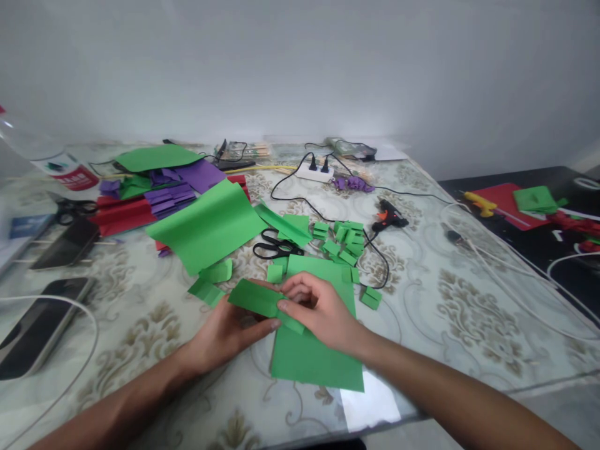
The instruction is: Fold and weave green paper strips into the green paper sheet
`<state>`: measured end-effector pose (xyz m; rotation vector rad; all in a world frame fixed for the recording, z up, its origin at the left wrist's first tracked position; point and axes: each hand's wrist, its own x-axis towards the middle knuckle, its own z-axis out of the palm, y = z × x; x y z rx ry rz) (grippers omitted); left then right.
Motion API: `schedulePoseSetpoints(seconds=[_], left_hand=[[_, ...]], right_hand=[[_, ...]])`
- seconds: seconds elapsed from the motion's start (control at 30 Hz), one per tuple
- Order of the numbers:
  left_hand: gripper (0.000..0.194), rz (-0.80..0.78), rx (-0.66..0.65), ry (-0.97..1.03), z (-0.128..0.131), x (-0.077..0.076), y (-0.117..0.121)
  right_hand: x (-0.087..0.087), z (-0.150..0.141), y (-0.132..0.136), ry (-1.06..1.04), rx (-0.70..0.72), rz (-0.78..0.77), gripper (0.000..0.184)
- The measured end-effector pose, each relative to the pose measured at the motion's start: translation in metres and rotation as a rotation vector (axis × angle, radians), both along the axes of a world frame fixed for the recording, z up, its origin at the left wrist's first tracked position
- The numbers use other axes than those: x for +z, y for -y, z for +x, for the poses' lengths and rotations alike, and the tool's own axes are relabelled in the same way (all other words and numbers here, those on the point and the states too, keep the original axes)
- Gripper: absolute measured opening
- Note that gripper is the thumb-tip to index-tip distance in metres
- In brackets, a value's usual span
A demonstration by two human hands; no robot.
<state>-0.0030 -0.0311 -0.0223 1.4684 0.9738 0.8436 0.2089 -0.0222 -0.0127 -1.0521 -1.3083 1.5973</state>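
Observation:
A creased strip of green paper (255, 297) is held between both hands over the near middle of the table. My left hand (229, 331) grips it from below and the left, thumb toward its lower edge. My right hand (323, 306) pinches its right end with thumb and fingers. Beneath my right hand lies a larger green sheet (319, 362), flat on the table. Several small folded green pieces (344, 240) are scattered behind that sheet. Black-handled scissors (276, 245) lie just beyond the hands, their blades partly hidden by green paper.
A large curled green sheet (210, 225) and purple and red paper lie at left back. Phones (42, 325) and a bottle (60, 169) stand or lie at far left. A black glue gun (390, 215), a power strip (315, 172) and cables occupy the back right.

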Motion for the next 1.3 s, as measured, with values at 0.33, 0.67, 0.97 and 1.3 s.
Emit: schedulePoseSetpoints(seconds=[0.33, 0.67, 0.97, 1.3], left_hand=[[0.04, -0.005, 0.022, 0.012, -0.0007, -0.0045, 0.0009], [0.041, -0.015, 0.034, 0.005, 0.0013, 0.0018, 0.0014], [0.036, 0.004, 0.01, -0.056, -0.0019, -0.0009, 0.0001], [0.027, 0.035, -0.022, 0.003, -0.0032, 0.0046, -0.0009]], right_hand=[[0.0021, 0.0005, 0.001, -0.027, -0.003, -0.037, 0.032], [0.0031, 0.001, 0.0008, -0.024, -0.003, -0.049, 0.036], [0.0013, 0.0006, 0.0001, -0.014, -0.003, -0.03, 0.032], [-0.0009, 0.0011, -0.0012, 0.016, -0.001, 0.006, 0.031]])
